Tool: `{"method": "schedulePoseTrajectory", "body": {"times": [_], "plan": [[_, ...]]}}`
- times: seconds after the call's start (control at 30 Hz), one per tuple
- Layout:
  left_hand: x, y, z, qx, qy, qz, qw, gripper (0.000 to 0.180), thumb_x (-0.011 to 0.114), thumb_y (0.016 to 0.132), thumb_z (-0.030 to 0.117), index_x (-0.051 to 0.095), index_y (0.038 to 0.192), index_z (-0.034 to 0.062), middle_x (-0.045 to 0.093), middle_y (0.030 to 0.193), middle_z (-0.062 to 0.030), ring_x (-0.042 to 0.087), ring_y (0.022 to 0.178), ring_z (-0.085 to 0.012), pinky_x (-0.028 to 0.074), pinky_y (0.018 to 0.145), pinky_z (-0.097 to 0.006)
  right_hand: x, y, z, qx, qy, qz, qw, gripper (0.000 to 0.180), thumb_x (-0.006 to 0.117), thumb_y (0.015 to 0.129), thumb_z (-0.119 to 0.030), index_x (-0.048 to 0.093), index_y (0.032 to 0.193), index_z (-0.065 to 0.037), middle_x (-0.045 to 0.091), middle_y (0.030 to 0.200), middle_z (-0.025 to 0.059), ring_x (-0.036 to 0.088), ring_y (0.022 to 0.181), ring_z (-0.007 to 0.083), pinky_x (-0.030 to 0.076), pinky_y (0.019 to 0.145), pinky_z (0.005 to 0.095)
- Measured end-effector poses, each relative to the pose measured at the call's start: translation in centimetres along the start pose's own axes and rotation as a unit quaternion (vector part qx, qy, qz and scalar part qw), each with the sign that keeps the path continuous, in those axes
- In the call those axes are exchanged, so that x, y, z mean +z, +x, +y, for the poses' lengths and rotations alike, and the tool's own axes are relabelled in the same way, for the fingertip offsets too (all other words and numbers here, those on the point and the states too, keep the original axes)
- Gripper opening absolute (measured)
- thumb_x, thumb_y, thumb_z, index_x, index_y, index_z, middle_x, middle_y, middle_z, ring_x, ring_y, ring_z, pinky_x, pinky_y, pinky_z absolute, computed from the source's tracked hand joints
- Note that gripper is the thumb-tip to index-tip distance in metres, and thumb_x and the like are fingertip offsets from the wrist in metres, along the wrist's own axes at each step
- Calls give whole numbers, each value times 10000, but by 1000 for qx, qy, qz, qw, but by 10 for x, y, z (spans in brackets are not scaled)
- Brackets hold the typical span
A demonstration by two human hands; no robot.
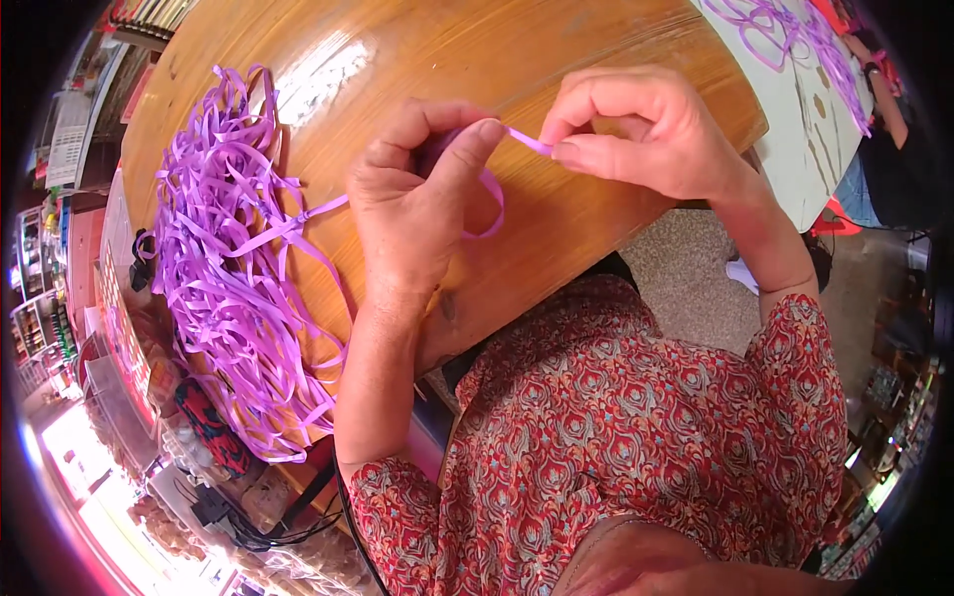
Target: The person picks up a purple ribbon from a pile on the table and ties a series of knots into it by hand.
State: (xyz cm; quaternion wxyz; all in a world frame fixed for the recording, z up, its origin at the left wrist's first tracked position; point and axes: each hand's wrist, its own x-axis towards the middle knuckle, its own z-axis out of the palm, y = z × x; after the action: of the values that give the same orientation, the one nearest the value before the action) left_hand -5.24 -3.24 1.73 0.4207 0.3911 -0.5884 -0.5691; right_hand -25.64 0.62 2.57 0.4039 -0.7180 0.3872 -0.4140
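A thin purple strip point(525, 140) stretches between my two hands above a wooden table point(437, 50). My left hand point(422, 194) pinches one part of it between thumb and fingers, and the strip loops down beside the palm. My right hand point(646, 129) pinches the strip's other end with thumb and forefinger. A large tangled pile of purple strips point(234, 268) lies on the table to the left of my left hand, with one strand running from the pile toward that hand.
A white sheet point(805, 99) with more purple strips point(785, 35) lies at the upper right, next to another person's arm point(884, 94). Shelves and packaged goods crowd the left and lower left edge. Speckled floor shows below the table's edge.
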Motion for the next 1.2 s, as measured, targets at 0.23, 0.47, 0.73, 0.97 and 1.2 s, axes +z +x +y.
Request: {"method": "schedulePoseTrajectory", "body": {"times": [0.23, 0.47, 0.73, 0.97, 1.2], "plan": [[12, -3, -2, -97, -283, -34, 953, 119, 674, 820, 45, 608, 913, 8, 612, 787, -28, 544, 616, -68, 434, 525, -174, 22, 6, 5, 129, 446, 47, 884, 152, 602, 820, 35, 648, 965, 27, 620, 937, 66, 584, 906, 136, 471, 797, 229], [16, -7, -12, 36, -159, 50, 985, 111, 644, 846, 39, 618, 947, -2, 611, 780, -22, 529, 611, -37, 417, 494, -162, 24, 18, 10, -89, 30, 127, 987, 225, 594, 809, 77, 657, 1014, 9, 620, 909, 73, 596, 835, 146, 477, 739, 235], [19, -10, -6, -100, -196, 45, 974, 120, 645, 844, 29, 626, 957, -7, 613, 751, 5, 519, 614, -19, 411, 526, -157, 28, 15, 18, -205, -263, 170, 927, 274, 673, 724, 77, 672, 982, -15, 609, 843, 67, 570, 738, 168, 460, 630, 254], [20, -4, -13, 13, -94, 65, 993, 96, 654, 846, 51, 626, 924, 3, 616, 749, 4, 517, 628, -16, 411, 531, -143, 26, 18, -9, -188, -225, 204, 934, 259, 704, 722, -8, 637, 970, -40, 598, 794, 89, 590, 719, 233, 473, 636, 305], [21, -8, -3, -34, -204, 0, 978, 111, 645, 855, 83, 609, 916, -4, 630, 792, -31, 572, 601, -61, 455, 462, -187, 17, 31, 21, -361, -51, 135, 922, 236, 662, 807, -13, 578, 1028, -13, 625, 871, 97, 612, 788, 167, 482, 696, 261]]}}
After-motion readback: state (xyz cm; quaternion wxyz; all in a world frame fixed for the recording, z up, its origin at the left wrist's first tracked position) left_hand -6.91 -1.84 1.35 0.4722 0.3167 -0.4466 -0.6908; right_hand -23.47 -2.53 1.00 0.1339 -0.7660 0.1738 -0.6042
